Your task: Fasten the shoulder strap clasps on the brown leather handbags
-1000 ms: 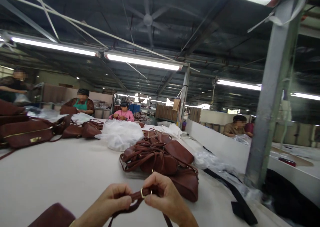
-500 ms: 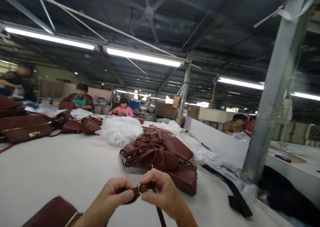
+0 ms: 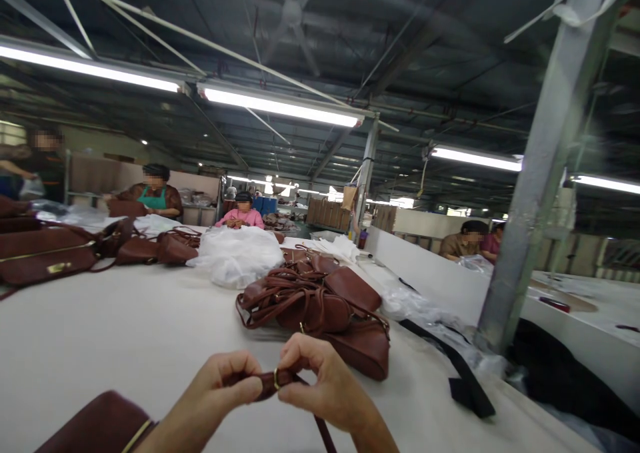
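Observation:
Between my two hands a brown leather strap (image 3: 267, 385) with a gold buckle (image 3: 276, 378) is held above the table. My left hand (image 3: 227, 386) pinches the strap on the left of the buckle. On the other side my right hand (image 3: 320, 386) is closed on the strap, thumb and forefinger right beside the buckle. From under my right hand a length of strap hangs down. A brown bag (image 3: 97, 423) with a gold zip lies at the lower left, near my left forearm. Whether the strap joins that bag is hidden.
A pile of brown bags (image 3: 357, 350) lies just beyond my hands. Behind it sits white plastic wrapping (image 3: 240, 256); more bags (image 3: 45, 253) are at the left. A black strip (image 3: 450, 366) and a metal post (image 3: 545, 173) stand right. Several people work farther back.
My hands keep their grip on the strap and have barely moved. The buckle has turned slightly, and the whole view has shifted a little.

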`<state>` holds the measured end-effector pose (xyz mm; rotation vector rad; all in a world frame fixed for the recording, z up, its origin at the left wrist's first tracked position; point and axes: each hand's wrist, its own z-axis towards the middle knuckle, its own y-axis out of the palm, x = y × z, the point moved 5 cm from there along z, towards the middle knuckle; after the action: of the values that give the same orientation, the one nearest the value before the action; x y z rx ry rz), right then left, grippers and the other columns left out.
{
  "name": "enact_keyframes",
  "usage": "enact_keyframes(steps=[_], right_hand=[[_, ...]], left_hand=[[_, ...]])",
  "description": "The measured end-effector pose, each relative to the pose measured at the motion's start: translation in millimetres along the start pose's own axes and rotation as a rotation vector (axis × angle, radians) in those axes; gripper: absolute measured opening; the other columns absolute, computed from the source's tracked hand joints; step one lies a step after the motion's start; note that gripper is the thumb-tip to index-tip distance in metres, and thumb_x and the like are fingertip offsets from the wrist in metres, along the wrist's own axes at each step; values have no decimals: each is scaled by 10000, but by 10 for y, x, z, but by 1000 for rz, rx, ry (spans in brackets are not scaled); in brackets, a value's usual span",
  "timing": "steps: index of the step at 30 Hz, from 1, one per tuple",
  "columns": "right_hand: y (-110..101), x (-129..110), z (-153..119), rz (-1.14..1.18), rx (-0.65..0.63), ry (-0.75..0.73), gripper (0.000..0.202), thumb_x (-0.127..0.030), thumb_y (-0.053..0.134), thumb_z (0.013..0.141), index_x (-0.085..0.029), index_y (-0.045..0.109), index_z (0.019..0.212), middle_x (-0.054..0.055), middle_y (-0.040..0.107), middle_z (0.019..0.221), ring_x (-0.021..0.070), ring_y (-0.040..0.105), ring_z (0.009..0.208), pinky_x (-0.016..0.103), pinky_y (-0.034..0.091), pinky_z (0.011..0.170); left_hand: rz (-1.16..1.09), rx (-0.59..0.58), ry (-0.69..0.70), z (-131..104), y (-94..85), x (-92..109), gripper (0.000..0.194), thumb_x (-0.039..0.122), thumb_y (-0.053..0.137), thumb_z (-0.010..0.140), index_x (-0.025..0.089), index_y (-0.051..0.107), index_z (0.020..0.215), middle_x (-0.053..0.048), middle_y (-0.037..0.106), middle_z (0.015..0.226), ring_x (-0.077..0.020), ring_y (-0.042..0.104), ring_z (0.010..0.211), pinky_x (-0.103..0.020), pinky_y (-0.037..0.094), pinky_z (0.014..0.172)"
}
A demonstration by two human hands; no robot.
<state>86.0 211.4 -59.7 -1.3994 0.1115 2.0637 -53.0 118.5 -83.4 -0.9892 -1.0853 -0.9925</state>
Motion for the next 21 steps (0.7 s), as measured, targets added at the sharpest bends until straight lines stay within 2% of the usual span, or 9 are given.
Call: enact_keyframes(steps=[4,9,13,18,21], right_hand=[[63,10,-4,119,-65,-15,185,-121,764,624,-172,625,735,-4,638,769,130,591,690,235,462,652],[101,45,1,87,-46,9,168,-96,708,622,-174,616,740,-8,632,749,119,565,673,226,450,633],[185,90,30,157,-51,10,189,-124,733,625,-176,604,754,-32,597,680,112,546,622,236,455,624],[200,159,70,167,9,21,250,-216,848,630,-172,615,710,-28,597,732,110,534,680,233,418,643],[201,212,78,239,-2,65,364,-331,918,581,-175,618,716,-30,596,736,113,539,667,239,427,626]], left_hand=[[44,-16,-28,-1,38,9,247,420,655,620,183,587,616,25,501,585,-151,408,614,-267,307,605],[48,6,-25,-7,53,-3,230,396,662,619,181,586,590,32,508,574,-140,404,608,-256,314,594],[-51,24,-69,-1,56,-103,280,418,727,614,165,607,622,9,565,575,-159,504,603,-274,411,614],[-167,57,-26,-2,43,-163,361,457,822,656,159,618,650,11,581,602,-146,544,596,-259,455,600],[-252,48,-24,-9,46,-195,343,420,848,670,178,638,792,38,575,608,-138,553,581,-247,464,583]])
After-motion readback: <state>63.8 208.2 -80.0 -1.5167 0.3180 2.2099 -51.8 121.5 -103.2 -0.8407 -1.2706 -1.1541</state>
